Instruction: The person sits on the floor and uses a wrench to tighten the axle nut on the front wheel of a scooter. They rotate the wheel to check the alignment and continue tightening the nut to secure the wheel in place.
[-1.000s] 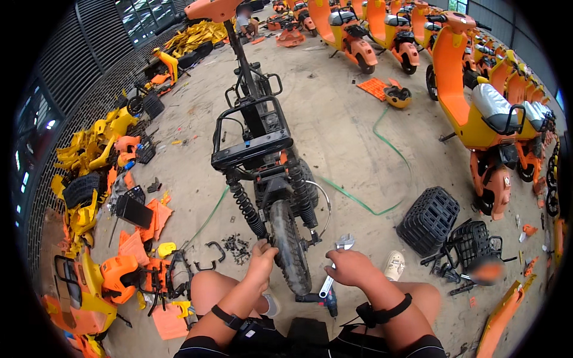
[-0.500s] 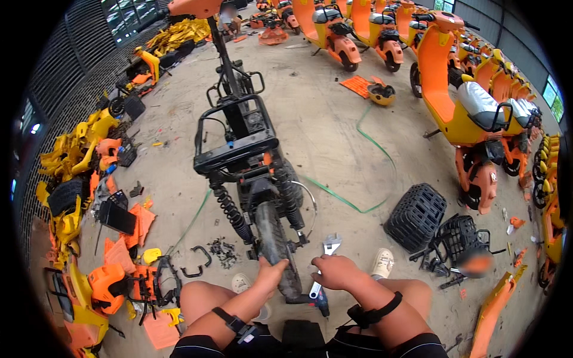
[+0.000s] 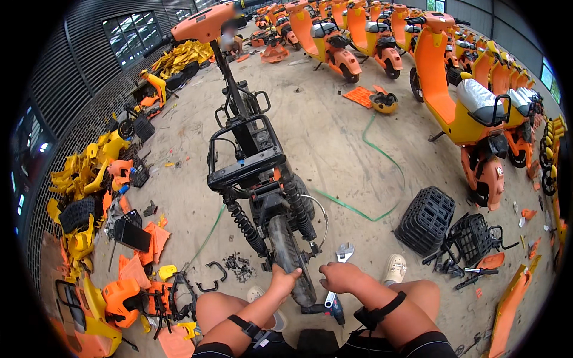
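Note:
A stripped-down scooter frame [image 3: 248, 164] with an orange front stands before me, its rear wheel [image 3: 286, 250] toward my knees. My left hand [image 3: 285, 281] is wrapped round the left side of the tyre near its bottom. Just right of the wheel, below the axle end, my right hand [image 3: 343, 278] has its fingers curled; whatever they may hold is hidden. An adjustable wrench [image 3: 344, 252] lies beyond and partly under that hand. Beside the lower tyre is a power drill [image 3: 337, 311] on the floor. Coil shock absorbers [image 3: 246, 227] flank the wheel.
Black crates [image 3: 425, 218] and a dark rack [image 3: 471, 235] sit to the right. Loose small black parts [image 3: 239, 267] and orange panels [image 3: 134, 271] lie left. Yellow panels [image 3: 89, 167] are heaped along the wall. A green strap [image 3: 358, 206] crosses the floor; scooters [image 3: 459, 113] stand in rows.
The whole scene has shifted right and slightly down in view. My left hand stays on the tyre; my right hand remains beside the wheel, its fingers slightly nearer the axle end.

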Action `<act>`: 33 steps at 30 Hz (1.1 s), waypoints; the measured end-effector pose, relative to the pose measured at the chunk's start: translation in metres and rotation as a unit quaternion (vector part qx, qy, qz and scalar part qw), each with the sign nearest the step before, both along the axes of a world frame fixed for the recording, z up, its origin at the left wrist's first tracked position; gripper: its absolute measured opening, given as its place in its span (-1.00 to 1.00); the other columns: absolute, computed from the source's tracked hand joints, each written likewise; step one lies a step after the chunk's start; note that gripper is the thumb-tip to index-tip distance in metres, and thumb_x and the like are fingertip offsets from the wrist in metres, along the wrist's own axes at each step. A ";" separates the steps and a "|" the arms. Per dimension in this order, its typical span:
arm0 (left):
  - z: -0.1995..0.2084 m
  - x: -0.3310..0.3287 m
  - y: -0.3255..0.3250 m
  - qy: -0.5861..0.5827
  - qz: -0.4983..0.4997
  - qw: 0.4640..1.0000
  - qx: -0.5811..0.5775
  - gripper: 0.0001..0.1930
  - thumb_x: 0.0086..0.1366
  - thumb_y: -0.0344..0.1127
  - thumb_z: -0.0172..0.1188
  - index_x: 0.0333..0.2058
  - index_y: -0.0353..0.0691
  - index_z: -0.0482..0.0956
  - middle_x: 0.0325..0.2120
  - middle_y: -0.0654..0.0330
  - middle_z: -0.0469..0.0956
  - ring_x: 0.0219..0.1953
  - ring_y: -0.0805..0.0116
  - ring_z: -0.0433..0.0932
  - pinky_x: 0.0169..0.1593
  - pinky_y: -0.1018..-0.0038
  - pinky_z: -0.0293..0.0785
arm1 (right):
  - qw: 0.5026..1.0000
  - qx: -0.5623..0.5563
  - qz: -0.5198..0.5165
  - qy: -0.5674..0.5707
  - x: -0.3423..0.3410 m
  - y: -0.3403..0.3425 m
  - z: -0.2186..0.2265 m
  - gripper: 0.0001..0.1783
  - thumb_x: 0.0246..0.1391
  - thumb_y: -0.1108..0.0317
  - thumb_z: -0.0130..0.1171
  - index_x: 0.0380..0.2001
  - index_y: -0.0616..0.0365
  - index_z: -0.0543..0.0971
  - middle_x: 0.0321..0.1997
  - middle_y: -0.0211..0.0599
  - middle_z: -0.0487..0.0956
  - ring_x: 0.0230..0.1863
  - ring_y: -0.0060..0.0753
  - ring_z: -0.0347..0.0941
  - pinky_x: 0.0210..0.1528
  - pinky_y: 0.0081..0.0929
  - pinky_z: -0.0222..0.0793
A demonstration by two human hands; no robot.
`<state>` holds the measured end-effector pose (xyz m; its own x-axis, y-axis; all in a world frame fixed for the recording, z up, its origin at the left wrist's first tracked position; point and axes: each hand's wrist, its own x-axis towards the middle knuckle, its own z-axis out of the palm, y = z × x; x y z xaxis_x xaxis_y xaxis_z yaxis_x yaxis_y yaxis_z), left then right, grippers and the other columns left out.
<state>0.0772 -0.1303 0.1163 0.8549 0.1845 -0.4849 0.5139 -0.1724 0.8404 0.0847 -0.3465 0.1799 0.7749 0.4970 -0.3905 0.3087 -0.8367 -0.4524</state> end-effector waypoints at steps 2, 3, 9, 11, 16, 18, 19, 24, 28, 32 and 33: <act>0.002 0.005 0.000 -0.020 -0.007 1.000 -0.003 -0.38 0.24 -0.36 0.37 0.13 -0.45 0.21 -0.05 -0.02 0.52 -0.04 0.20 0.53 0.05 0.30 0.45 | 1.000 -0.010 0.012 -0.002 -0.002 -0.002 -0.004 -0.57 0.14 0.04 0.10 -0.06 0.10 0.56 -0.08 -0.06 0.61 -0.03 0.05 0.56 -0.02 -0.06 0.50; -0.001 0.008 0.004 -0.050 -0.011 0.999 -0.019 -0.42 0.25 -0.36 0.35 0.12 -0.44 0.24 -0.06 0.00 0.54 -0.05 0.21 0.54 0.04 0.30 0.46 | 1.000 -0.007 0.008 -0.007 -0.003 -0.002 -0.007 -0.57 0.14 0.04 0.10 -0.06 0.10 0.56 -0.07 -0.06 0.61 -0.03 0.05 0.56 -0.02 -0.06 0.50; 0.000 0.013 0.010 -0.118 -0.014 0.992 -0.044 -0.46 0.27 -0.39 0.33 0.14 -0.38 0.29 -0.02 0.03 0.52 -0.02 0.22 0.52 0.05 0.30 0.46 | 1.000 -0.007 -0.002 0.004 -0.006 -0.002 -0.003 -0.56 0.14 0.03 0.11 -0.05 0.11 0.57 -0.07 -0.05 0.61 -0.03 0.06 0.56 -0.02 -0.05 0.50; 0.003 0.009 0.008 -0.119 -0.014 0.992 -0.029 -0.42 0.26 -0.39 0.33 0.16 -0.38 0.26 -0.01 0.02 0.51 -0.01 0.20 0.52 0.05 0.29 0.46 | 1.000 -0.012 0.003 0.009 -0.007 -0.003 0.000 -0.55 0.14 0.03 0.11 -0.05 0.11 0.57 -0.07 -0.05 0.61 -0.02 0.07 0.56 -0.02 -0.04 0.50; 0.016 -0.016 -0.006 -0.075 -0.005 0.997 0.000 -0.26 0.17 -0.36 0.38 0.20 -0.44 0.12 0.04 -0.10 0.44 0.05 0.11 0.49 0.13 0.30 0.42 | 1.000 -0.005 -0.011 0.003 -0.008 -0.010 -0.007 -0.59 0.12 0.07 0.14 -0.11 0.14 0.58 -0.08 0.01 0.62 -0.03 0.10 0.57 0.01 -0.06 0.50; 0.011 -0.027 -0.008 -0.038 0.008 0.999 -0.020 -0.24 0.12 -0.39 0.36 0.19 -0.44 0.10 0.04 -0.12 0.42 0.05 0.09 0.48 0.11 0.29 0.43 | 1.000 -0.004 -0.015 -0.010 -0.010 -0.009 -0.009 -0.60 0.11 0.07 0.15 -0.11 0.14 0.58 -0.08 0.00 0.63 -0.03 0.08 0.57 0.00 -0.06 0.50; 0.010 -0.035 -0.010 -0.017 0.016 0.999 -0.031 -0.23 0.10 -0.41 0.36 0.19 -0.45 0.09 0.04 -0.13 0.41 0.05 0.08 0.48 0.10 0.28 0.43 | 1.000 -0.002 -0.014 -0.012 -0.009 -0.009 -0.010 -0.60 0.11 0.08 0.15 -0.12 0.14 0.58 -0.08 -0.01 0.63 -0.03 0.08 0.57 -0.01 -0.06 0.50; -0.024 -0.058 -0.009 0.063 -0.001 0.998 0.016 -0.32 0.03 -0.45 0.25 0.11 -0.47 0.16 -0.07 -0.10 0.44 -0.05 0.10 0.50 0.03 0.26 0.45 | 1.000 -0.008 0.000 0.001 -0.006 -0.003 -0.015 -0.59 0.11 0.07 0.11 -0.10 0.12 0.57 -0.09 -0.04 0.63 -0.04 0.07 0.57 -0.03 -0.05 0.51; -0.018 -0.058 -0.007 0.124 0.019 0.991 -0.045 -0.38 0.01 -0.50 0.18 0.09 -0.46 0.22 -0.11 -0.05 0.47 -0.07 0.14 0.48 -0.01 0.31 0.43 | 1.000 -0.009 0.003 0.007 0.000 0.002 -0.025 -0.55 0.12 0.05 0.09 -0.06 0.14 0.56 -0.09 -0.03 0.63 -0.04 0.09 0.57 -0.01 -0.06 0.50; 0.006 -0.050 -0.007 0.124 0.050 0.987 -0.094 -0.40 -0.02 -0.56 0.13 0.09 -0.42 0.28 -0.12 0.00 0.48 -0.09 0.17 0.46 -0.07 0.36 0.41 | 0.992 0.069 -0.062 0.090 0.003 0.014 -0.047 -0.26 0.17 -0.20 0.06 0.09 0.29 0.48 -0.01 0.15 0.59 0.03 0.11 0.54 0.07 -0.12 0.46; 0.007 -0.047 -0.003 0.116 0.054 0.986 -0.110 -0.41 -0.03 -0.56 0.12 0.08 -0.40 0.30 -0.14 0.02 0.48 -0.11 0.18 0.46 -0.10 0.37 0.41 | 0.983 0.094 -0.081 0.137 0.006 0.023 -0.048 -0.16 0.17 -0.29 0.02 0.13 0.34 0.45 0.03 0.20 0.57 0.07 0.13 0.53 0.10 -0.13 0.44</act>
<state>0.0306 -0.1336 0.1235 0.6979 0.1368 -0.7030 0.7016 0.0666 0.7095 0.0904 -0.3232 0.1317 0.7279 0.4599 -0.5085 0.0234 -0.7579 -0.6520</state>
